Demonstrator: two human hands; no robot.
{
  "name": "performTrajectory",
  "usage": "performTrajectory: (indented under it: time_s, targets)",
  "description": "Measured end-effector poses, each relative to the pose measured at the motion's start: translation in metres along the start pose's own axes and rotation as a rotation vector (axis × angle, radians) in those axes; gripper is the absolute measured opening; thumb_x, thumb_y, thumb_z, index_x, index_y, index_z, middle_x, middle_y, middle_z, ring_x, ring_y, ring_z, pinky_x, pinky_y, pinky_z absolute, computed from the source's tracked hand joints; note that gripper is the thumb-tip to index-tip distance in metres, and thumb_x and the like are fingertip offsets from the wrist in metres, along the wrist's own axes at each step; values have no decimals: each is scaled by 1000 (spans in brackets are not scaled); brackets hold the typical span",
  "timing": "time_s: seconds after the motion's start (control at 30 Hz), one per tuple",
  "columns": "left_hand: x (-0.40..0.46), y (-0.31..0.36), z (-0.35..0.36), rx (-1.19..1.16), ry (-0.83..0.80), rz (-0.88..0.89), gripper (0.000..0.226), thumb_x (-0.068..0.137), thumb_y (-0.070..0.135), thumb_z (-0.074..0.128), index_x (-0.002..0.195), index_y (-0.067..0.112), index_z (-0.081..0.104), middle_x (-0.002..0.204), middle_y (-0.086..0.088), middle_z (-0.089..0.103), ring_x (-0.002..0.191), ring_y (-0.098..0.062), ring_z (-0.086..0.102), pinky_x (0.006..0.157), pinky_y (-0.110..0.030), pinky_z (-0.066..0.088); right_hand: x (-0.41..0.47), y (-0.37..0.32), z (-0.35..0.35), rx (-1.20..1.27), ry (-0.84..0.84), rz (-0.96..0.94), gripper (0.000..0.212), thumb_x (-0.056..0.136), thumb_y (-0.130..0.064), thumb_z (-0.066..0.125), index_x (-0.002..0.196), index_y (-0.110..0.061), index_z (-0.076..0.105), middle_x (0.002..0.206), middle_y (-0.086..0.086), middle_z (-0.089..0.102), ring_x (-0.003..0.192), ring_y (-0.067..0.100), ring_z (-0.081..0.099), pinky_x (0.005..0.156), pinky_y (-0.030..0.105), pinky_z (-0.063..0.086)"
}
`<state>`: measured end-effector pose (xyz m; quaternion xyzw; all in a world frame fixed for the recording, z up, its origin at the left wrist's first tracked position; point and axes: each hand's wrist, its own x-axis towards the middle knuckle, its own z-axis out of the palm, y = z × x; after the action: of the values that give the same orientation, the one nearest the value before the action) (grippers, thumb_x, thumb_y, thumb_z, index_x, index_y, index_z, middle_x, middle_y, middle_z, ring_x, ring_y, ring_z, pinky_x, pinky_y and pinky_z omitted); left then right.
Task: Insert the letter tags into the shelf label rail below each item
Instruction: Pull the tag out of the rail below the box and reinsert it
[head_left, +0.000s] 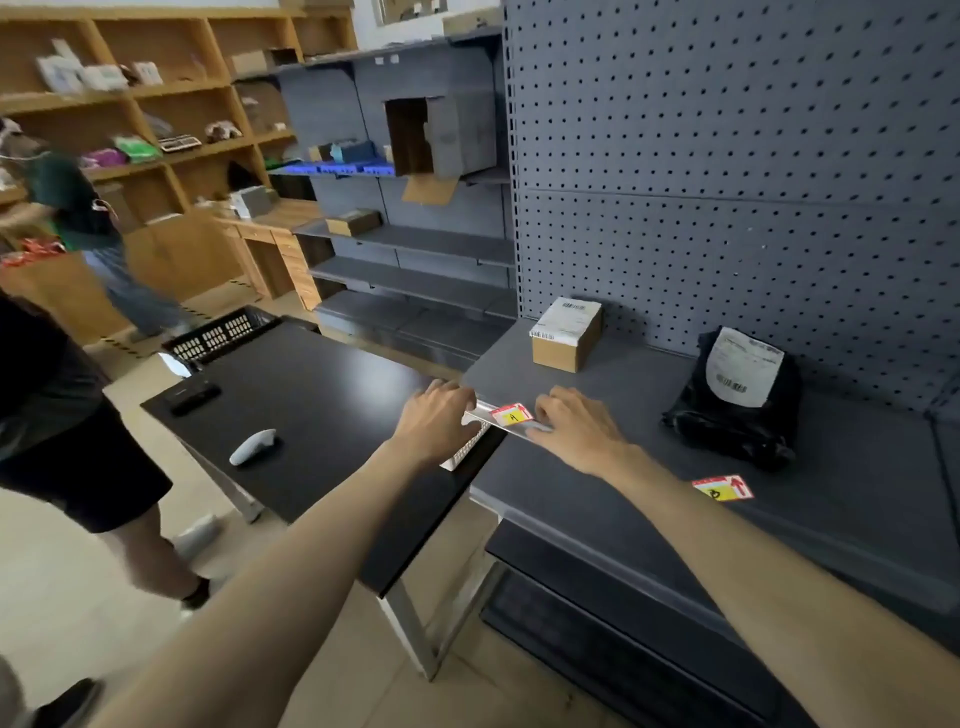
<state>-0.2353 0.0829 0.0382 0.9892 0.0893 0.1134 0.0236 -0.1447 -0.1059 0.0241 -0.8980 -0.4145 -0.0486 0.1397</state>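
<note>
Left hand curled on the clear label rail at the shelf front edge, red-and-yellow tag sitting in the rail between it and the right hand, fingers flat on the rail; second tag loose on shelf; tag letters unclear.

One view only: head cam, wide-angle, worn by the person. Faces fwd and down, angled toward the grey shelf and pegboard at right. Both forearms run in from bottom edge, close to lens. Black table at centre-left; wooden shelving far off, upper left.
</note>
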Motion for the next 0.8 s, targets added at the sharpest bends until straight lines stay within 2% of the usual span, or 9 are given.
performTrajectory:
  time_s: [0.2,0.37,0.5,0.6,0.73,0.8]
  targets:
    - [51,-35,42,-96,-56,123,24,86,32,62,105,17,62,110,-2,64,114,-23,50,90,-36,43,40,1,29,-45,-3,143,29,90,-39,58,97,-11,58,100,6,60,93,25,58,77,43,54]
    - [88,-64,72,-181,-80,239,20,82,29,67,98,17,65,106,-4,67,110,-25,54,89,-36,44,67,-11,45,-65,-16,257,28,93,-36,56,107,-12,55,107,7,60,99,26,58,81,43,52]
    - [106,-75,94,-233,-123,346,21,80,28,71,97,16,68,106,-6,67,110,-24,54,89,-39,48,79,-27,60,-68,-8,316,16,97,-24,50,104,-12,57,104,7,60,96,26,57,75,40,49]
    - [113,-81,108,-268,-176,407,22,81,30,71,100,19,69,109,-4,65,111,-22,52,87,-44,50,84,-33,71,-146,22,351,12,96,-14,49,93,-13,60,93,5,63,87,26,60,66,38,48]
    - [118,-87,122,-347,-112,438,10,84,24,68,87,16,71,97,-5,65,101,-25,56,74,-43,51,83,-35,75,-180,53,429,13,94,-8,53,87,-10,64,88,5,63,83,24,57,62,37,49]
    - [120,-87,124,-365,-75,472,11,87,24,66,87,14,71,98,-6,63,100,-24,55,76,-43,50,79,-33,77,-199,54,455,13,93,-6,54,85,-8,64,89,6,61,84,24,56,63,39,52]
